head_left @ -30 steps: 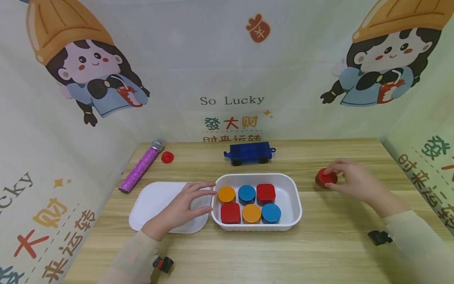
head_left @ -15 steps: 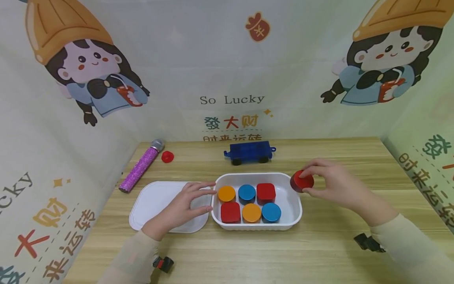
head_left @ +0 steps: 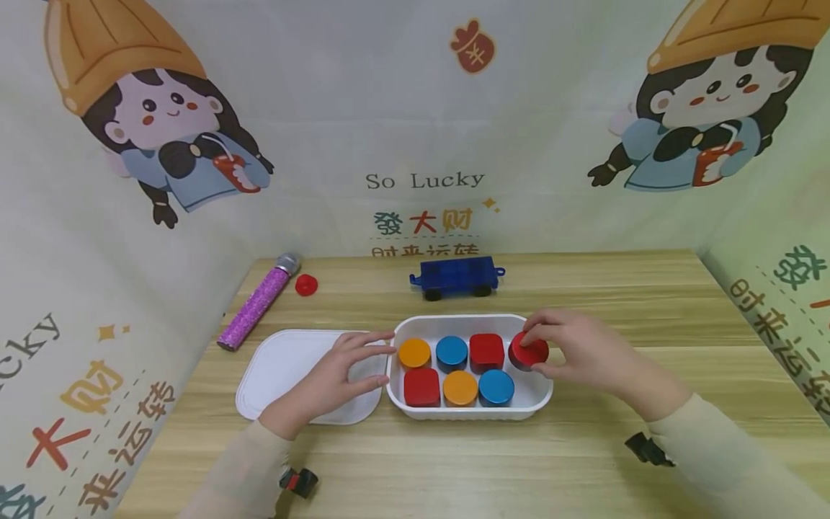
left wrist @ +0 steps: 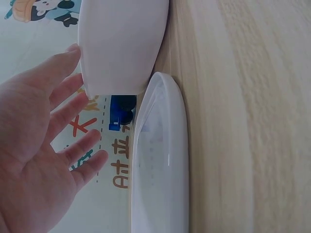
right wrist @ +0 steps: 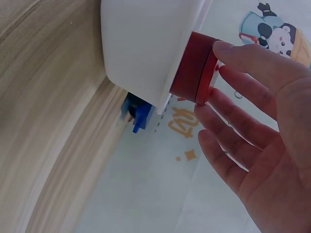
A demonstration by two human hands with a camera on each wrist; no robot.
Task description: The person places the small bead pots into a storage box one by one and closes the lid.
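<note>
My right hand [head_left: 586, 355] pinches a short round red piece [head_left: 532, 353] between thumb and fingers, over the right end of a white oval-ended box [head_left: 470, 414]. In the right wrist view this red piece [right wrist: 193, 68] shows a seam around it and sits above the rim. Inside the box are orange [head_left: 414, 354] and blue [head_left: 451, 354] round pieces and rounded-square red ones [head_left: 421, 388], in two rows. My left hand [head_left: 337, 375] has its fingers spread, with fingertips at the box's left rim. The left wrist view shows its thumb against the box wall [left wrist: 124, 43].
A white lid [head_left: 285, 367] lies left of the box, partly under my left hand. Behind stands a blue wheeled toy wagon [head_left: 457, 279]. At the back left are a glittery pink microphone [head_left: 256, 306] and a small red knob-like piece [head_left: 306, 285]. A printed cloth backdrop surrounds the wooden table.
My right hand has lifted the round red piece from the table at the right and carried it left over the box's right end. My left hand stays in place.
</note>
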